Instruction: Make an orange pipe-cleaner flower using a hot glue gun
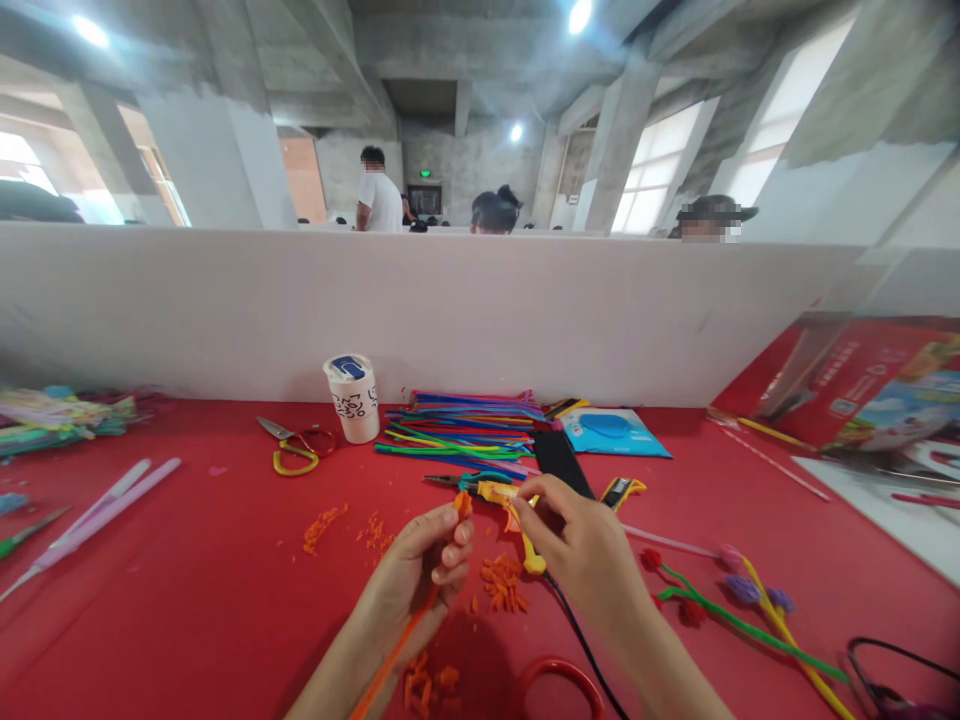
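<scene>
Orange pipe cleaner [391, 658] pinched near its tip by left hand [421, 580] fingers; right hand [586, 548] fingers wrapped round yellow scissors [499, 493] just beside. Many orange snippets [502, 585] on desk [187, 600] below fingers; long stem left uncut.

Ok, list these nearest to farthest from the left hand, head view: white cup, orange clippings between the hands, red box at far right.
1. Orange clippings, just right of the left hand.
2. White cup, behind it, slightly left.
3. Red box, far right, by the wall.
</scene>
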A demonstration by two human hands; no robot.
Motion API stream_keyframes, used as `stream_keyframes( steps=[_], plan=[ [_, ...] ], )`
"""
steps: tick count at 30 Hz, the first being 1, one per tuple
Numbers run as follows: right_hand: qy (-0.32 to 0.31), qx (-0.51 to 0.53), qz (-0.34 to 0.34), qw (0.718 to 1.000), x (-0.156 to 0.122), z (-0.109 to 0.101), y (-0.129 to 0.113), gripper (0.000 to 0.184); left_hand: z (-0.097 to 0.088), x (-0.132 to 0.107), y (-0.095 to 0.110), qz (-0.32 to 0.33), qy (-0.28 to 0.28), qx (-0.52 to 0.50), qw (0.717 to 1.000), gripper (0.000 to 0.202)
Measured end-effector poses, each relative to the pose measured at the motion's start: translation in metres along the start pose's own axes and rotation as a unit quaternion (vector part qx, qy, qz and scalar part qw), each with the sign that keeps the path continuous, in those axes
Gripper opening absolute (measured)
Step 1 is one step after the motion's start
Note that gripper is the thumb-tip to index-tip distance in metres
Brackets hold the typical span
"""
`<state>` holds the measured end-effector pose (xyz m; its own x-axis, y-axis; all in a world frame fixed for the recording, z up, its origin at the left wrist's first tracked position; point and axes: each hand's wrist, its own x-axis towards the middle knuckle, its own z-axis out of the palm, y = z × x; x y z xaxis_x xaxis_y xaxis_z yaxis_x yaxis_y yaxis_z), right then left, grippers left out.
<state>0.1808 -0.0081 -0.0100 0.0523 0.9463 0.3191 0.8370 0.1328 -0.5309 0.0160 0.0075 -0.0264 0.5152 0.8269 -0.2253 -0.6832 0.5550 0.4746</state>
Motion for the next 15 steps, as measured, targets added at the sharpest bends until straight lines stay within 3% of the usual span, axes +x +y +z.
stream_keyframes(
  steps=[2, 6, 11, 15],
  plan=[
    [-0.072, -0.134, 0.069, 0.986, 0.009, 0.002, 0.018, 0.025, 0.002, -0.002, 0.002, -0.014, -0.012, -0.038, 0.999, 0.022],
    [-0.106, -0.168, 0.120, 0.973, 0.018, 0.024, 0.054, 0.026, 0.006, -0.005, 0.004, -0.030, -0.018, -0.071, 0.997, 0.028],
    [-0.110, -0.106, 0.154, 0.976, 0.019, 0.057, 0.077, 0.025, 0.004, -0.004, 0.005, -0.015, -0.026, -0.052, 0.998, 0.023],
    [-0.099, 0.009, 0.168, 0.981, 0.022, 0.064, 0.083, 0.029, 0.002, -0.004, 0.006, 0.001, -0.050, -0.040, 0.998, 0.020]
  ],
)
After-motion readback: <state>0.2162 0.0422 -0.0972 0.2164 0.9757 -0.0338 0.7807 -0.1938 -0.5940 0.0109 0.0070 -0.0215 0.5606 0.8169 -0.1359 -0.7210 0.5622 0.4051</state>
